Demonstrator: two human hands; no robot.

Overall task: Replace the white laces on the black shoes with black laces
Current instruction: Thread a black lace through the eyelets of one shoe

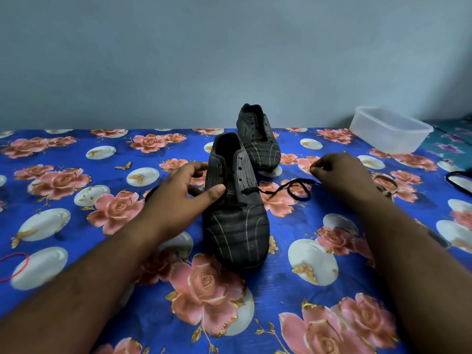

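A blue floral cloth (281, 290) is covering the whole lower frame. At centre, the near black shoe (236, 226) is standing toe toward the camera, with the second black shoe (258, 139) just behind it, up-frame. A clear plastic tub (389, 129) is sitting at upper right. The left hand (184, 190) is bracing the near shoe's left side, thumb pressing on the tongue, fingers curling round the upper. The right hand (342, 175) is pinching the black lace (296, 191), which is running from a low eyelet and looping on the cloth right of the shoe. A red rubber band (15, 267) is lying at the left edge.
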